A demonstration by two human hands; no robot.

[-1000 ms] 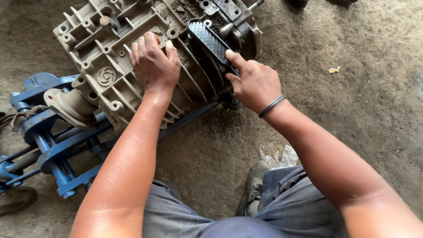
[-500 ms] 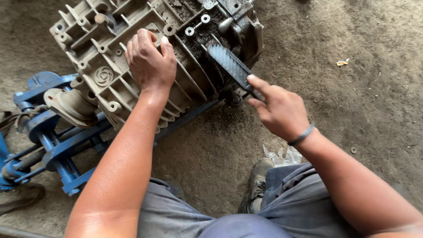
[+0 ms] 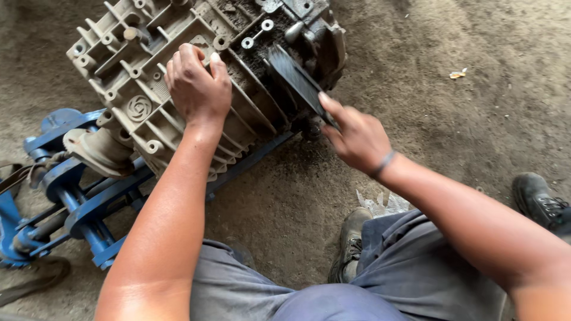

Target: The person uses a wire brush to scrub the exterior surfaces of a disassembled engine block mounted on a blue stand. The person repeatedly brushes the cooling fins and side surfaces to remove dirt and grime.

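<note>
A large grey ribbed metal gearbox casing (image 3: 160, 89) lies tilted on a blue steel stand (image 3: 89, 202). My left hand (image 3: 196, 86) rests flat on top of the casing, fingers curled over a rib. My right hand (image 3: 355, 138) grips the near end of a flat black plate (image 3: 297, 80), which slants up against the dark, greasy right part of the casing (image 3: 309, 41). A dark band sits on my right wrist.
The ground is bare, dusty concrete. My two dark shoes (image 3: 348, 244) (image 3: 538, 199) and grey trousers (image 3: 416, 279) fill the lower right. A crumpled scrap (image 3: 383, 205) lies by my shoe, a small scrap (image 3: 458, 74) at the far right. A strap (image 3: 33, 282) lies at lower left.
My right hand has drawn back toward me along the black plate, from high on the casing to its near end. My left hand stays on the casing.
</note>
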